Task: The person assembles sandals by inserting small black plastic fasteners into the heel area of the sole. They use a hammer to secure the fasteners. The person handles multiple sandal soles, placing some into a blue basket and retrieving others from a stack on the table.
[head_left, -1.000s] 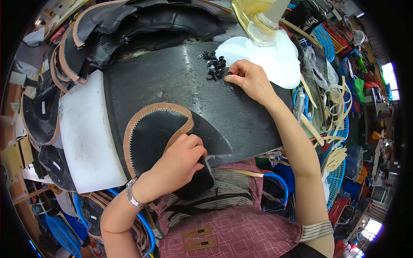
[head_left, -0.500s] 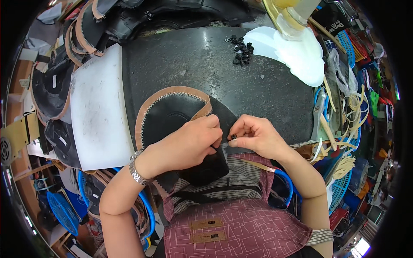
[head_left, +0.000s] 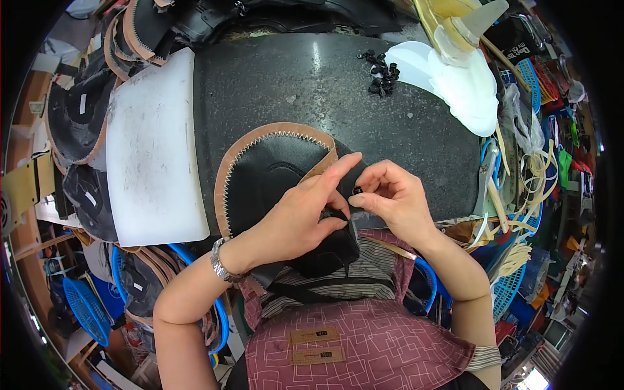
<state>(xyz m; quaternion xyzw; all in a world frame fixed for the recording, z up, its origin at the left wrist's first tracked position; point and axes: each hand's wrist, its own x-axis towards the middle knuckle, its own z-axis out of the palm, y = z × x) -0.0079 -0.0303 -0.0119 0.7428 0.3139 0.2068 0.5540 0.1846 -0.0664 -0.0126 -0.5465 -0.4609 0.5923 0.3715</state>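
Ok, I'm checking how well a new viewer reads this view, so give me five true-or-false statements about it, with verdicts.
1. The right hand pinches a small black piece. True.
2. The metal wristband is on the right wrist. False: the wristband is on the left wrist.
3. The black leather-like piece has brown edging with pale zigzag stitching. True.
4. The pile of small black pieces lies on the white board. False: the pile is on the dark work surface, across from the white board.
5. The white board lies to the left of the leather-like piece. True.
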